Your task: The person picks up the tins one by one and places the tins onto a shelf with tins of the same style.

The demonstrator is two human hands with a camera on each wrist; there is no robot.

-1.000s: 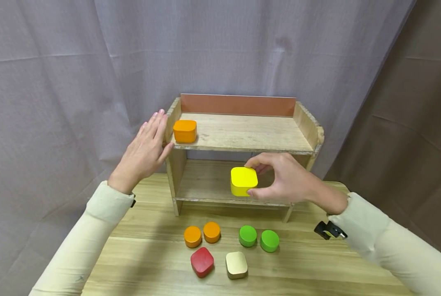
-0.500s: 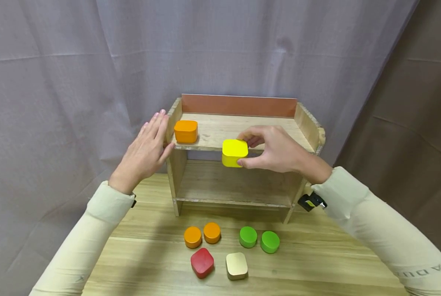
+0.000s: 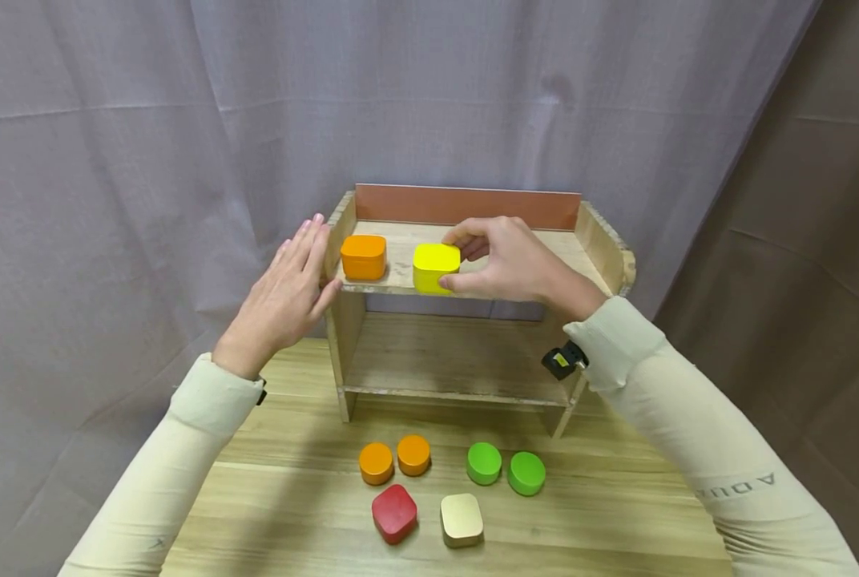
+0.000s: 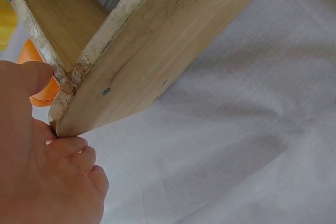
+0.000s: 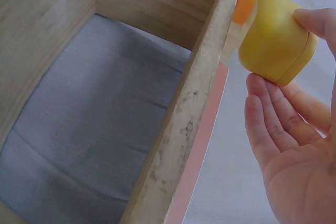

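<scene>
My right hand [image 3: 510,260] pinches a yellow rounded-square box [image 3: 435,268] by its right side, thumb in front and fingers behind. The box is at the front edge of the wooden rack's upper shelf [image 3: 498,290]; in the right wrist view a lid seam shows on the yellow box [image 5: 277,38]. Left of it, an orange box [image 3: 363,257] of like shape stands on that shelf. My left hand [image 3: 276,292], fingers straight in the head view, rests against the rack's upper left side. In the left wrist view its thumb touches the front corner of the side panel [image 4: 131,72].
On the table [image 3: 256,449] before the rack lie two round orange tins [image 3: 377,463], two round green tins [image 3: 484,463], a red box [image 3: 394,514] and a gold box [image 3: 461,519]. The lower shelf [image 3: 451,361] is below my right hand. A grey curtain [image 3: 429,96] hangs behind.
My right hand has lifted the yellow box from in front of the lower shelf, up and leftward to the upper shelf's front edge. The left hand has stayed in place.
</scene>
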